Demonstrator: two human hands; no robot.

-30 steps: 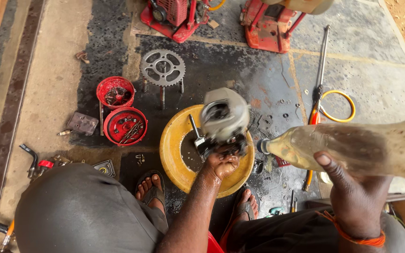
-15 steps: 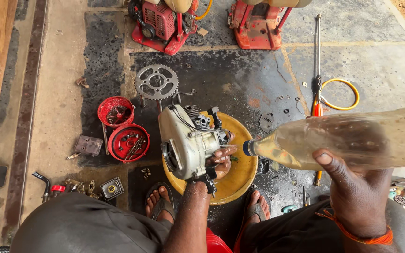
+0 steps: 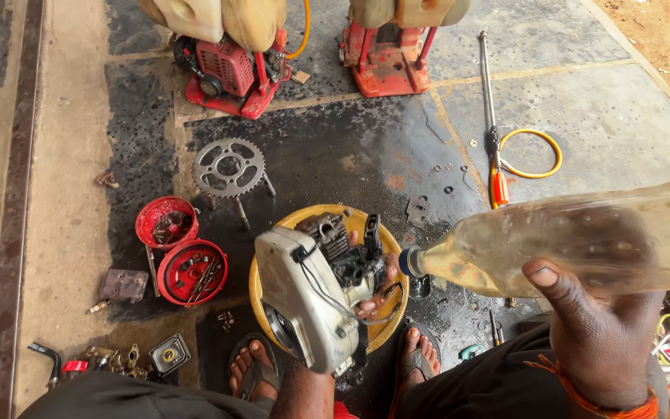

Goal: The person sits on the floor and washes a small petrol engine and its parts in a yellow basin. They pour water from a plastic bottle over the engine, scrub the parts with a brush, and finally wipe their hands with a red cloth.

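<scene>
A clear plastic bottle of yellowish liquid is gripped in the right hand, fingers wrapped under its body and thumb pressed on top; it is tipped on its side with the blue neck pointing at the small engine. The engine, a grey-cased unit with a dark finned cylinder, is clasped from beneath by the left hand, fingers closed about its far side, and is held tilted above the yellow basin. The step in hand appears to be rinsing of the engine over the basin, with the bottle's mouth just beside the cylinder. For the next move, the neck would likely have to be kept aimed over the basin so that run-off is caught, and the engine turned steadily in the grip.

Sandalled feet are planted either side of the basin on the oil-darkened floor. To the left, two red round covers filled with small parts are seen, then a toothed sprocket. Farther off, a spray lance with a yellow hose loop is laid out, and two red-framed sprayer machines stand at the far edge.
</scene>
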